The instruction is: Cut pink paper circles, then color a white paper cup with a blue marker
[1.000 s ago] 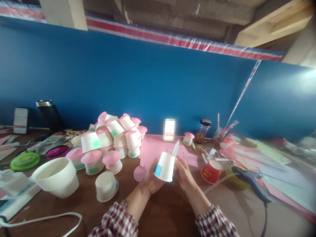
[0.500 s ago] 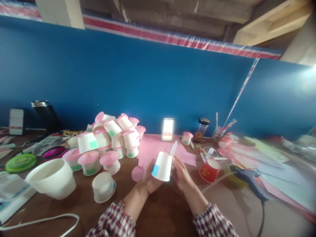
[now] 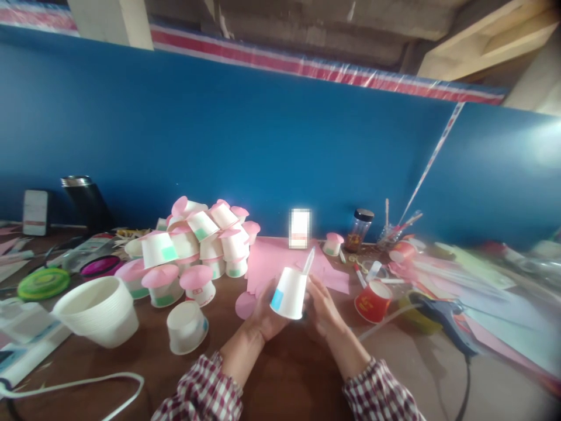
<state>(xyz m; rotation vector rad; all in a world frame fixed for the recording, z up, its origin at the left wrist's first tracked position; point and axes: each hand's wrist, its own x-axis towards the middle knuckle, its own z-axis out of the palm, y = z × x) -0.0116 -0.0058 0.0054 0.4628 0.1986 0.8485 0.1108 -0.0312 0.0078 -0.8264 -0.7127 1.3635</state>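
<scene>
A white paper cup (image 3: 290, 292) with a blue patch is held upside down and slightly tilted in front of me. My left hand (image 3: 266, 316) is closed around its left side. Close against the cup's right side is my right hand (image 3: 323, 307), fingers bent round a slim whitish pen (image 3: 309, 261) whose end points up above the cup. The cup hides the pen's lower part and some fingertips. Behind my hands lie pink paper (image 3: 269, 257) and a pink paper disc (image 3: 245, 306). Another white cup (image 3: 186, 328) stands upside down to the left.
Several cups with pink paper tops (image 3: 197, 245) are piled at left, behind a nested cup stack (image 3: 99, 313). A red paper cup (image 3: 373, 302), a glue gun (image 3: 447, 318) and a lidded jar (image 3: 360, 231) are at right. A white cable (image 3: 100, 380) curves across the front left.
The view has shifted slightly, so the things at left sit a little further right. Both hands keep their hold on the cup and pen, with hardly any movement.
</scene>
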